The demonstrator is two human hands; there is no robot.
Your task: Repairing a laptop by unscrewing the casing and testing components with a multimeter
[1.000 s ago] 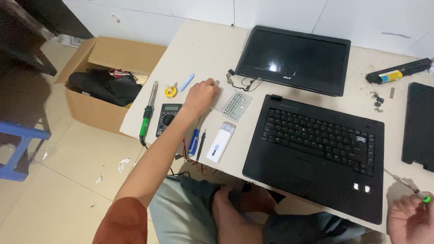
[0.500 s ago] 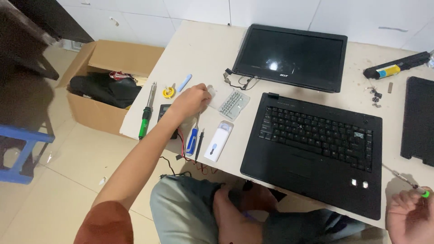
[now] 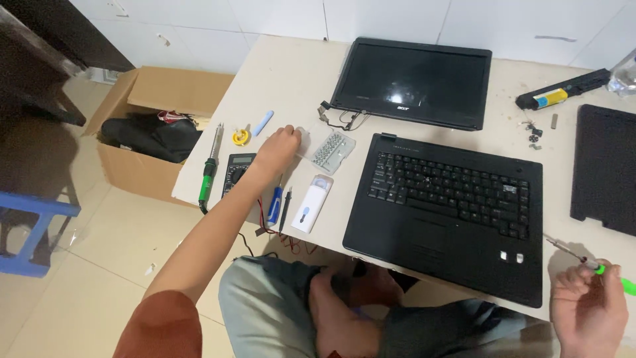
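My left hand [image 3: 277, 147] reaches across the white table [image 3: 298, 73], fingers curled on the surface beside a clear bit case [image 3: 330, 150]; whether it holds something small I cannot tell. Just below it lie a black multimeter [image 3: 235, 172], a blue-handled tool [image 3: 274, 205] and a white oblong device [image 3: 311, 203]. My right hand [image 3: 589, 311] at the bottom right grips a thin screwdriver [image 3: 583, 258] with a green handle. Between my hands lies a black laptop base with keyboard [image 3: 450, 212], and its detached screen [image 3: 414, 81] lies behind it.
A green-handled soldering iron [image 3: 209, 169], a yellow solder reel [image 3: 241, 136] and a light blue stick [image 3: 263, 122] lie at the table's left edge. A battery pack [image 3: 563, 89], loose screws [image 3: 535, 132] and a black panel [image 3: 606, 169] sit right. An open cardboard box [image 3: 156, 113] and blue stool [image 3: 30, 232] stand on the floor.
My left hand has shifted slightly along the table near the bit case. My right hand keeps hold of the screwdriver at the bottom right.
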